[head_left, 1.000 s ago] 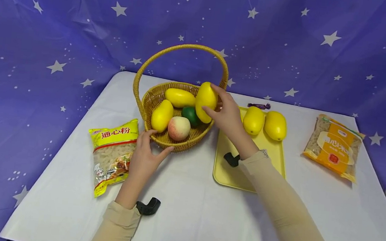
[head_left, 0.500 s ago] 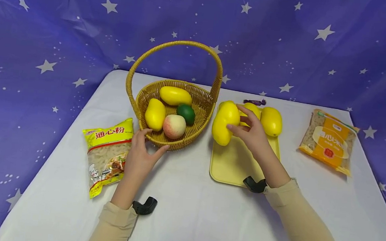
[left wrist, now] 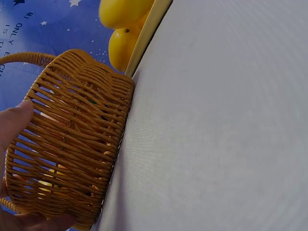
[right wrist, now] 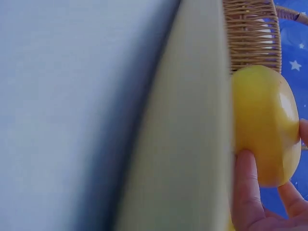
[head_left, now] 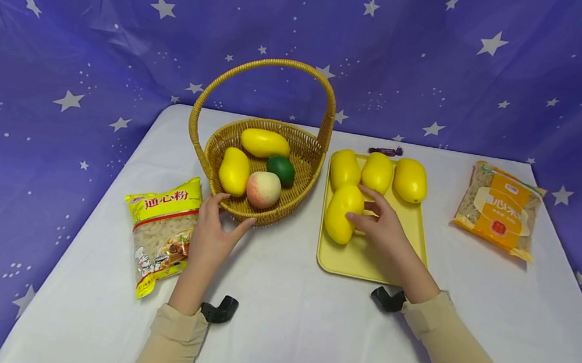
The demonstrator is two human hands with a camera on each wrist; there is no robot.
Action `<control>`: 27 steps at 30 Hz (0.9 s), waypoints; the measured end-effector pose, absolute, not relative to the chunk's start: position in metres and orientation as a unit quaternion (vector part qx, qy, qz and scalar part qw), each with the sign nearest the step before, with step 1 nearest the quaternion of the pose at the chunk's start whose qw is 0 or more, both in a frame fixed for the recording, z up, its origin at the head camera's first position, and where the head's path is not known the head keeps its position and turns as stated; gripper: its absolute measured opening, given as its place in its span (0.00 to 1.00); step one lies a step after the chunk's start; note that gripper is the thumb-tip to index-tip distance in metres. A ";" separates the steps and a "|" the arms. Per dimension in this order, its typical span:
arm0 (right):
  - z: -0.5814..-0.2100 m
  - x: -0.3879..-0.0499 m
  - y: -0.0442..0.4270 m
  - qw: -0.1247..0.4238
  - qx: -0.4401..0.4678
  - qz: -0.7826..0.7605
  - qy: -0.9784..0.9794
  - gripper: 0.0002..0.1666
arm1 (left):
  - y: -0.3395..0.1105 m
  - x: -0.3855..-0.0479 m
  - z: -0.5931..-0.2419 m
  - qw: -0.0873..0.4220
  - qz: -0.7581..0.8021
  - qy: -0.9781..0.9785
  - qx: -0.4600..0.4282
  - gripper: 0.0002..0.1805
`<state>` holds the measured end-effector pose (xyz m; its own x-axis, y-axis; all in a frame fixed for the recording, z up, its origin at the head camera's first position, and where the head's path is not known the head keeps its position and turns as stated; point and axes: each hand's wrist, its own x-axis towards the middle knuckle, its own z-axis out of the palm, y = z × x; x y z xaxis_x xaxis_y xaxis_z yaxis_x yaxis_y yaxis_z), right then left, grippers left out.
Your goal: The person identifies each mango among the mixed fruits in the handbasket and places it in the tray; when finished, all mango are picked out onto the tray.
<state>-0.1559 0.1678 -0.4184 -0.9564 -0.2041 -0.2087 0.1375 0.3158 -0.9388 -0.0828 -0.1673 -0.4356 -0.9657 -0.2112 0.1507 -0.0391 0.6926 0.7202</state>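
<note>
My right hand (head_left: 384, 225) pinches a yellow mango (head_left: 341, 215) between thumb and fingers, low over the yellow tray (head_left: 367, 265); I cannot tell if it touches the tray. In the right wrist view the mango (right wrist: 262, 125) sits between the fingers, partly behind the tray wall (right wrist: 178, 120). Along the tray's far side lie three more mangoes (head_left: 377, 173). My left hand (head_left: 215, 232) holds the near left side of the wicker basket (head_left: 288, 207), thumb and fingers spread round it. Inside are two mangoes (head_left: 234, 171), a peach (head_left: 263, 190) and a dark green fruit (head_left: 281, 170).
A yellow bag of pasta (head_left: 165, 233) lies left of the basket, close to my left hand. An orange bag (head_left: 500, 210) lies at the far right. Behind the tray is a purple wrapped candy (head_left: 385, 151). The basket's tall handle (head_left: 268, 62) arches over it.
My right hand has carried a mango out of the basket, rightward, and lowered it to the tray in front of the other mangoes. My left hand has stayed at the basket.
</note>
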 end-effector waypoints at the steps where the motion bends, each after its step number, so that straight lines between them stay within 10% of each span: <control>1: -0.421 -0.155 0.169 0.150 -0.018 -0.591 0.792 0.44 | -0.167 -0.083 -0.435 0.109 -0.386 -0.914 0.069 0.45; 27: -0.433 -0.151 0.165 0.226 -0.007 -0.604 0.764 0.42 | -0.167 -0.083 -0.437 0.117 -0.385 -0.913 0.063 0.43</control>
